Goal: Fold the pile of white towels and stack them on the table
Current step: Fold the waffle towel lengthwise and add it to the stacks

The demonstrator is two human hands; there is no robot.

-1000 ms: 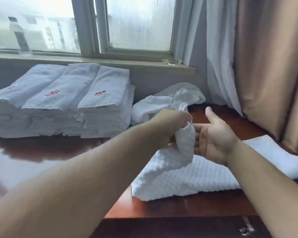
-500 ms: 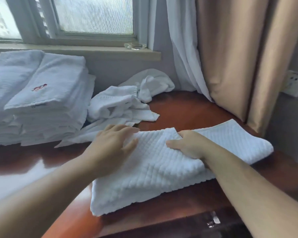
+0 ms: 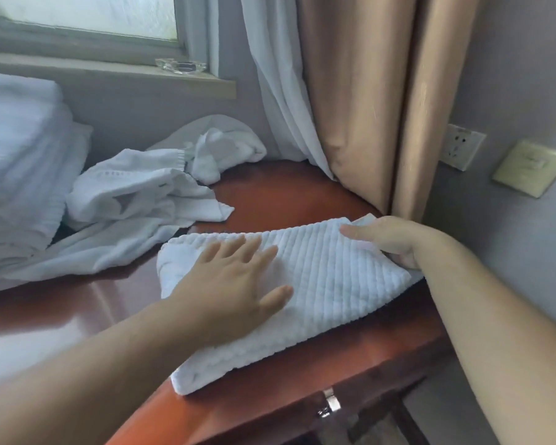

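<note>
A white waffle-weave towel (image 3: 331,284) lies folded along the front right of the red-brown table (image 3: 286,194). My left hand (image 3: 235,284) presses flat on its left half with fingers spread. My right hand (image 3: 389,242) grips the towel's right end, fingers over the top and thumb under the fold. Behind it, several crumpled white towels (image 3: 142,200) lie in a loose pile. A stack of folded white towels (image 3: 20,175) stands at the left edge.
Tan curtains (image 3: 366,101) and a white sheer curtain (image 3: 276,85) hang at the table's back right corner. A glass ashtray (image 3: 180,65) sits on the windowsill. A wall socket (image 3: 461,150) and switch plate (image 3: 530,171) are on the right wall. A drawer handle (image 3: 329,404) sits below the table's front edge.
My left hand let go of the lifted towel corner and now lies flat on the towel. My right hand slid to the towel's right end and took hold. The view swung right.
</note>
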